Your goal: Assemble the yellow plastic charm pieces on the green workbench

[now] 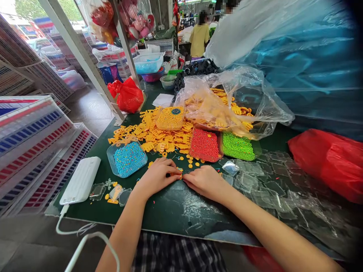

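Note:
Near the front middle of the dark green table, my left hand pinches a small yellow plastic piece between thumb and forefinger. My right hand meets it from the other side, its fingers closed at the piece's edge; whether they grip it or something smaller is hidden. Just beyond my hands stand a tray of red beads, a tray of green beads and, to the left, a tray of blue beads. A tray of yellow beads rests on a heap of yellow plastic pieces.
Clear plastic squares cover the right side. A white power bank with a cable lies at the left edge. Behind are a clear bag of yellow pieces and a red bag. A person in yellow is far back.

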Motion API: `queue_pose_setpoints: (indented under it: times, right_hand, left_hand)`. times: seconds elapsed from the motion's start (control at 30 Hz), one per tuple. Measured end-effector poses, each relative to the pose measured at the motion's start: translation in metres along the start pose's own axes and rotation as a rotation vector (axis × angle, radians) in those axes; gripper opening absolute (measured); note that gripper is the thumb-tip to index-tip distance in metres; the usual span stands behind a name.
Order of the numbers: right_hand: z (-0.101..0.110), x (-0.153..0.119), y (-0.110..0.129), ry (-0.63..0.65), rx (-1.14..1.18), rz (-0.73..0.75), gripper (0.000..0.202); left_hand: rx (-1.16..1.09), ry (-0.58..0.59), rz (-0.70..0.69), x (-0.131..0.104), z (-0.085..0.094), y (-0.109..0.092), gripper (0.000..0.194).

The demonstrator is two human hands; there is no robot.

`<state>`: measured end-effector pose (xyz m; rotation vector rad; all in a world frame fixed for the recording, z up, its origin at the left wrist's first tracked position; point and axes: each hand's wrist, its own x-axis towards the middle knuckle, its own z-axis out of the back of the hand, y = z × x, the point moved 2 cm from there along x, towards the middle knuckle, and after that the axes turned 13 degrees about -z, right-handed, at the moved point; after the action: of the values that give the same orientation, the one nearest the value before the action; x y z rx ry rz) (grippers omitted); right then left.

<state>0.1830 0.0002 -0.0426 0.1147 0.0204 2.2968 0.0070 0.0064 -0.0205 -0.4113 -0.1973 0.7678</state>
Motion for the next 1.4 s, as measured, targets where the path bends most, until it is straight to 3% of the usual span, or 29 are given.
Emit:
queue_pose_setpoints:
  times: [0.77,1.07,1.2,1.27,1.4]
  right_hand:
    - [0.009,0.0,-0.007,0.03,0.06,-0.054,0.019]
    - [0.019,0.0,-0.028,-0.11,0.005,-0.139,0.023]
    - [0.033,-0.006,-0.031,-0.169,0.1,-0.14,0.025]
    - [0.045,-0.011,-0.039,-0.21,0.189,-0.21,0.025]
    - [0.067,-0.02,-0.069,-0.251,0.294,-0.489,0.027]
  left_hand:
    - [0.042,-0.088,-0.043,-0.001,0.002,-0.002,0.014]
    - [0.075,-0.009,-0.182,0.008,-0.011,-0.013,0.015]
    - [0.081,0.012,-0.215,0.01,-0.013,-0.016,0.014]
    - [0.079,0.011,-0.229,0.01,-0.013,-0.017,0.014]
    - [0.072,-0.005,-0.215,0.008,-0.01,-0.014,0.015]
